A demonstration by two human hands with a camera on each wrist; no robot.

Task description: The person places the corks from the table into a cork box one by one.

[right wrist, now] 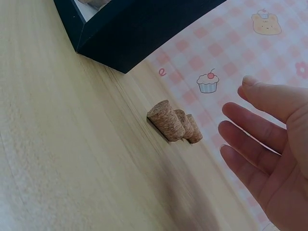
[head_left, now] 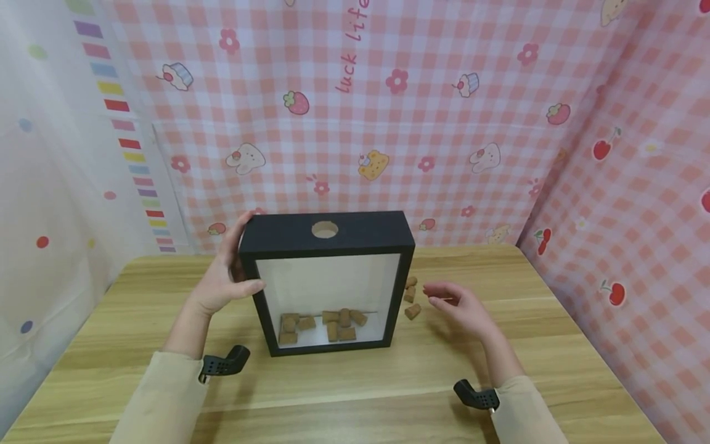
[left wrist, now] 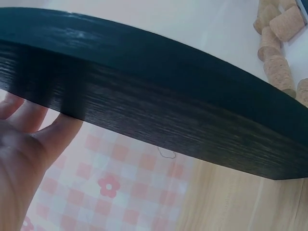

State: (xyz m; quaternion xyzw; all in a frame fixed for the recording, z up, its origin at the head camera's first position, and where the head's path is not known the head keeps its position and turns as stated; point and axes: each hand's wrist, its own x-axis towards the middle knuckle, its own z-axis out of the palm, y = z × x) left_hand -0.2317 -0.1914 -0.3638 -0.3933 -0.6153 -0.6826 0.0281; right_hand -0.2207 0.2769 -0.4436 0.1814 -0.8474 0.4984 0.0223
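Note:
A black box frame (head_left: 327, 233) with a clear front and a round hole (head_left: 325, 230) in its top stands upright on the table. Several cork stoppers (head_left: 338, 324) lie at the bottom inside it. My left hand (head_left: 224, 277) holds the frame's left side, thumb at the front edge and fingers toward the back; the left wrist view shows fingertips (left wrist: 67, 126) against the dark side. To the right of the frame, 3 loose corks (right wrist: 166, 120) lie on the table. Just beyond them hovers my right hand (head_left: 457, 306), fingers relaxed and nothing in its grasp.
The wooden table (head_left: 333, 394) reaches back to a pink checked curtain (head_left: 344, 154). Another patterned curtain (head_left: 627, 216) hangs along the right side, and a white dotted one (head_left: 55, 185) along the left. A black wrist mount (head_left: 224, 362) sits on the left sleeve.

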